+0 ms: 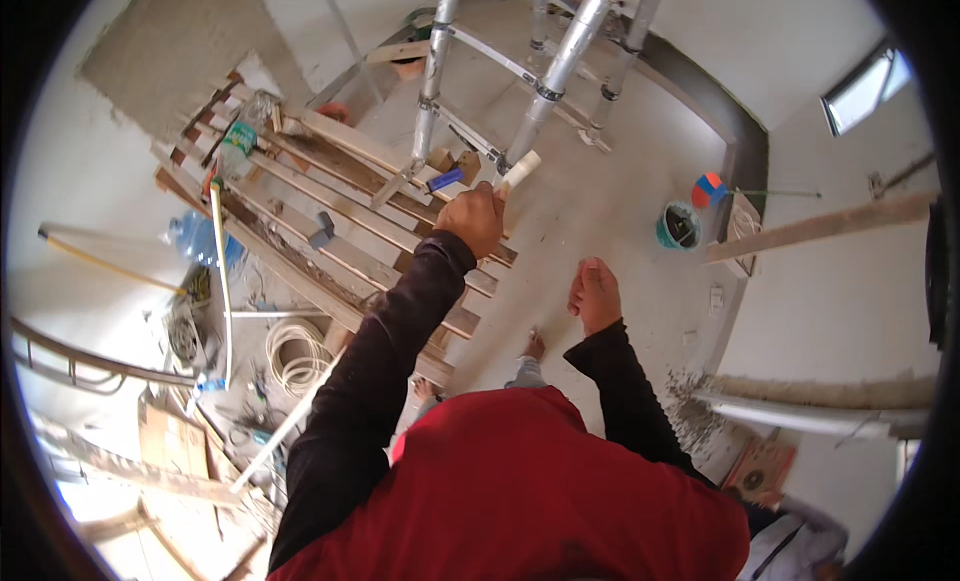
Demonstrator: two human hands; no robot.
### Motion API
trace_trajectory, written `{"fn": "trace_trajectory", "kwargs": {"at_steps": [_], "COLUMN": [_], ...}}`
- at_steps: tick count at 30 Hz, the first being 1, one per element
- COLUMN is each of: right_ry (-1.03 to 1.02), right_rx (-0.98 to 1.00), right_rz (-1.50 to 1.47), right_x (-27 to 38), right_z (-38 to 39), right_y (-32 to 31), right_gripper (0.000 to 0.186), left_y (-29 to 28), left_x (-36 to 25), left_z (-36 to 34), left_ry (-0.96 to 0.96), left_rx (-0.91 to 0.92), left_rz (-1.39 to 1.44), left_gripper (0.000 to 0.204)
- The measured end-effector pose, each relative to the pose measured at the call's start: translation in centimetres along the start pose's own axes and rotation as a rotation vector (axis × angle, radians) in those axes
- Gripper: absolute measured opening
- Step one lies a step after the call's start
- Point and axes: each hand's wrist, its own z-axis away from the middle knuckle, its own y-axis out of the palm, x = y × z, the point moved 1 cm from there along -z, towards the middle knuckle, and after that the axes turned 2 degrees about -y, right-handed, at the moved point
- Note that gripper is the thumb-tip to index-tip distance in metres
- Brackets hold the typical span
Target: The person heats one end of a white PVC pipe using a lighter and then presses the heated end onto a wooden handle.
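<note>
My left hand (473, 222) is closed around a short, cream-coloured cylindrical piece (522, 169) that sticks out above the fist; its exact kind is unclear. Just past this hand is a small blue object (445, 180) next to a brown cardboard box (465, 165). Beneath my left forearm stretches a slatted wooden pallet-like bench (340, 216) with loose planks on it. My right hand (596, 293) hovers over the floor at the right, fingers curled closed. Anything inside that right hand is hidden.
A telescopic metal ladder (548, 91) stands ahead. On the bench are a plastic bottle (238, 144) and a grey block (322, 231). A coil of pale cable (298, 353) lies left. At right are a teal bucket (679, 227) and a leaning plank (830, 226).
</note>
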Motion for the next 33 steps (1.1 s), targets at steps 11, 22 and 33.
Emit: {"fn": "trace_trajectory", "kwargs": {"at_steps": [11, 22, 33], "right_ry": [0.048, -0.108, 0.148], "right_rx": [0.397, 0.505, 0.601], "right_rz": [0.326, 0.631, 0.488], "right_x": [-1.4, -5.1, -3.8], "right_z": [-10.1, -13.8, -14.8], "right_y": [-2.3, -2.3, -1.8], "right_gripper": [0.037, 0.040, 0.039], "left_y": [7.9, 8.7, 8.6], "left_x": [1.3, 0.6, 0.0], "left_z": [-0.9, -1.0, -0.9], "left_ry": [-0.207, -0.279, -0.208], "left_rx": [0.000, -0.027, -0.105], "left_rz": [-0.441, -0.405, -0.400], "left_gripper": [0.032, 0.030, 0.030]}}
